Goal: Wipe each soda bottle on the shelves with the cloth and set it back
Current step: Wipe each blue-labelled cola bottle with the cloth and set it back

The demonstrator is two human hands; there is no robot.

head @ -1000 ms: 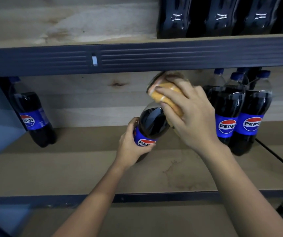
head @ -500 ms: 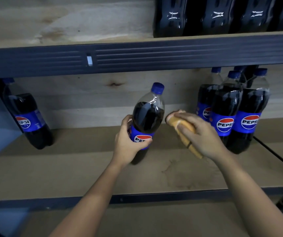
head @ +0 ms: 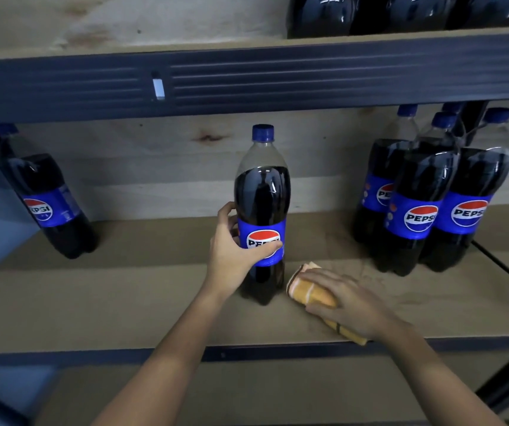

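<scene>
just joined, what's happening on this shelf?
A person is wiping soda bottles. The left hand grips the middle bottle by its label, standing upright on the shelf board. The right hand holds the folded orange cloth down on the board beside the bottle's base. One bottle stands at far left and a cluster at right.

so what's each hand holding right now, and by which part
The left hand grips the middle soda bottle around its blue label, standing on the shelf. The right hand lies over the folded cloth, covering its middle.
</scene>
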